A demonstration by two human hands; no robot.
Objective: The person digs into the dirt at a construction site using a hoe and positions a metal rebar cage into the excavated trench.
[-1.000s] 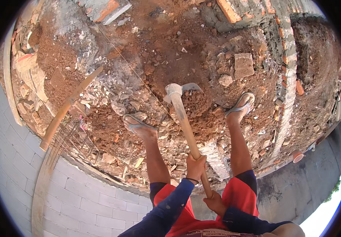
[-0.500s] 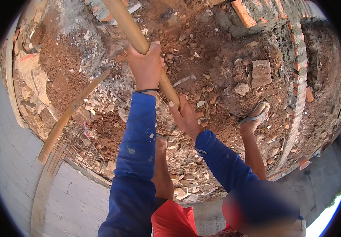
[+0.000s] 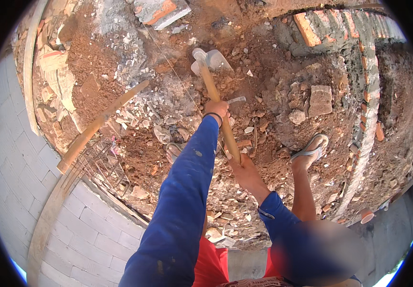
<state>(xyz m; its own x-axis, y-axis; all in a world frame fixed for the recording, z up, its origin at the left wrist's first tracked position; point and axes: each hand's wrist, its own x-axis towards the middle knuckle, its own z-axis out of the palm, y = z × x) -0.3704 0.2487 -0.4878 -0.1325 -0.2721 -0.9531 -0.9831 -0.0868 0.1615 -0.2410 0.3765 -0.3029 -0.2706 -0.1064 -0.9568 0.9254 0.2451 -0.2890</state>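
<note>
Both of my hands grip the wooden handle of a hoe [image 3: 210, 85]. My left hand [image 3: 216, 109] is wrapped round the middle of the handle, with a dark band at the wrist. Closer to my body, my right hand [image 3: 248, 176] is closed round the handle's end. The hoe's grey metal blade [image 3: 220, 62] rests in the loose reddish soil [image 3: 259, 57] ahead of me, its lower edge apparently in the dirt. A thin string [image 3: 173, 67] runs slantwise just left of the hoe and passes behind my left hand.
Brick masonry [image 3: 163, 12] lies ahead, and a low brick wall [image 3: 371, 91] runs along the right. A broken block [image 3: 320, 100] sits near my right foot [image 3: 311, 152]. At left are a loose wooden pole [image 3: 103, 122], rebar [image 3: 106, 165] and a grey block wall [image 3: 91, 225].
The hoe has swung down from a raised position, and its blade is now in view at the soil. Both hands moved lower and to the right with the handle.
</note>
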